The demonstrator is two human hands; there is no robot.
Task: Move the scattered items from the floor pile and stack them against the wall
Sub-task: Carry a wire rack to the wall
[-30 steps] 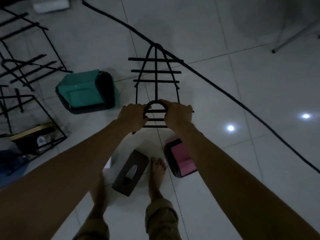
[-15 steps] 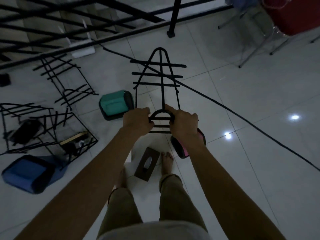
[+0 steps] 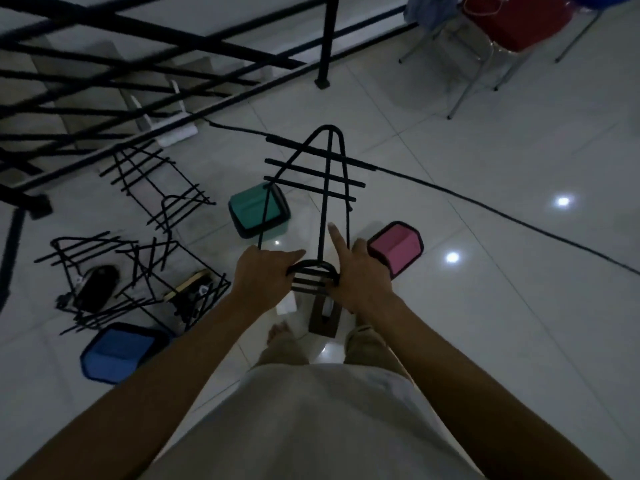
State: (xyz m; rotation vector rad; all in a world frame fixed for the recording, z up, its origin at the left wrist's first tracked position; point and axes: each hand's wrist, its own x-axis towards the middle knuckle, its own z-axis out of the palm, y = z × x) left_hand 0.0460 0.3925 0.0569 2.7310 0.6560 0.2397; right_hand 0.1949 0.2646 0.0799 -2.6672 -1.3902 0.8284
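We see the right hand (image 3: 363, 275) w/ index finger straight out along the frame's long rod, other fingers curled round the near curved end of the black wire frame (image 3: 322, 202). A sec ago that index was wrapped too, so grip has loosened on that side. Left hand (image 3: 261, 271) grips the same curved end from the other side, fingers tucked under the arc, thumb along the top. Both hands hold the frame, off the floor, out in front at about waist level, its pointed far end aiming away from us.

Vs 1 s ago the view has tilted up & the person has straightened: floor items look farther, black railing (image 3: 173, 74) & a red chair (image 3: 519, 19) now in shot. We read this as the lift done, carry phase starting. Wall isn't identifiable here, so can't say which way the frame goes.

Below/around: green cushion (image 3: 258, 211) under the frame's left edge, pink cushion (image 3: 396, 247) just beside the right hand, blue cushion (image 3: 116, 351) lower left, all on the floor. More wire frames (image 3: 138, 271) in a tangle at left, another flat one (image 3: 159, 181) nearer the railing. Brown tissue box (image 3: 323, 317) by the feet. Black cable (image 3: 485, 209) runs across the tiles, a trip risk imo. Most of the pile not yet moved.
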